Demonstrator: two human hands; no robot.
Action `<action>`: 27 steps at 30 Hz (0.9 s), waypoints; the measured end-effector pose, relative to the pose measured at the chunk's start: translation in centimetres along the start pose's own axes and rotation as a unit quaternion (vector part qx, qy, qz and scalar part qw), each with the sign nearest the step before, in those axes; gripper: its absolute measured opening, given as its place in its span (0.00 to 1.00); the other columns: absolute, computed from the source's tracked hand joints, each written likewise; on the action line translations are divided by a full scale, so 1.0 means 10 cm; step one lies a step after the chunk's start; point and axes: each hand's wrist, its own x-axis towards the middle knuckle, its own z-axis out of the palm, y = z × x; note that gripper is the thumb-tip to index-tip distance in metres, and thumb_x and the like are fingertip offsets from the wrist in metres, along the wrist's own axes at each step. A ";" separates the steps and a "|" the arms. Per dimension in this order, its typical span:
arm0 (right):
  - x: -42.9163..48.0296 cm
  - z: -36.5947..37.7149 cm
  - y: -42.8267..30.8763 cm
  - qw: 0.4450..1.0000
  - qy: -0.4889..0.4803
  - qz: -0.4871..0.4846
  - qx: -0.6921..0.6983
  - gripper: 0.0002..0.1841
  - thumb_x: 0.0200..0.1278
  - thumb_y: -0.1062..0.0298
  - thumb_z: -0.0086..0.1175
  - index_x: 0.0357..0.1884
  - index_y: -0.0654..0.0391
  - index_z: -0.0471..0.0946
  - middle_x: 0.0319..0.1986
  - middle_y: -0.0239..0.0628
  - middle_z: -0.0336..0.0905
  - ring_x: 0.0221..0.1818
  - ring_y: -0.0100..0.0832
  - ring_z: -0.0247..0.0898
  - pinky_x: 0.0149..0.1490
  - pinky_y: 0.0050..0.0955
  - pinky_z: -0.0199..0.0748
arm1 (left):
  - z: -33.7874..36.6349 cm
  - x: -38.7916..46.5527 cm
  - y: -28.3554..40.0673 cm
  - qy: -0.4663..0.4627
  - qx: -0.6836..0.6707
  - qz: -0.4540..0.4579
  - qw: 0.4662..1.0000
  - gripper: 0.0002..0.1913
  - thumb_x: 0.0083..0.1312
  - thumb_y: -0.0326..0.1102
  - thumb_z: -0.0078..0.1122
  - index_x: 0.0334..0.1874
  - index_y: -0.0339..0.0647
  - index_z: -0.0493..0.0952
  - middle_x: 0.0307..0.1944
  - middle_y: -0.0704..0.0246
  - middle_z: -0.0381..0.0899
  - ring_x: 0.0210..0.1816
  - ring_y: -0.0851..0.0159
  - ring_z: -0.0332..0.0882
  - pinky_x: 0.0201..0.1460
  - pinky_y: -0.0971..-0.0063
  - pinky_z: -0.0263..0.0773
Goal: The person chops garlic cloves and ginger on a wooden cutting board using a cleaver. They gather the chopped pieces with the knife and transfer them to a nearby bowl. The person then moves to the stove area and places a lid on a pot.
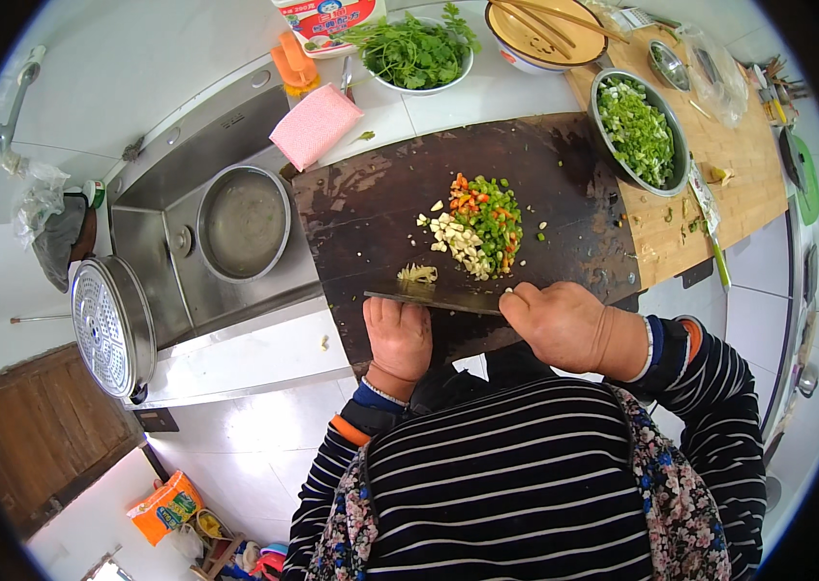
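My right hand (pixel 562 319) is closed around the handle end of a kitchen knife (pixel 446 301), whose blade runs left across the near part of a dark wooden cutting board (pixel 366 210). Close behind the blade's left end is my left hand (pixel 398 338), fingers curled; whatever is under them is hidden. Just beyond the blade lies a small pile of pale slivers (pixel 417 273), perhaps ginger. Farther in sit chopped garlic (pixel 457 238), chopped green peppers (pixel 504 218) and orange-red pepper pieces (pixel 466 194), their piles touching.
Left is a steel sink (pixel 155 254) holding a metal basin (pixel 244 221). A pink sponge cloth (pixel 316 125) and a bowl of cilantro (pixel 417 54) lie behind the board. To the right stand a bowl of chopped greens (pixel 634 131) and a green-handled knife (pixel 707 210).
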 end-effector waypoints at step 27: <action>-0.19 0.13 0.21 0.980 0.189 0.025 0.052 0.09 0.66 0.70 0.56 0.41 0.61 0.70 0.26 0.45 0.75 0.24 0.50 0.76 0.28 0.44 0.74 | -0.07 0.51 0.01 -0.132 -0.025 -0.033 0.990 0.10 0.55 0.27 0.66 0.39 0.37 0.80 0.39 0.59 0.76 0.44 0.48 0.74 0.47 0.58 0.71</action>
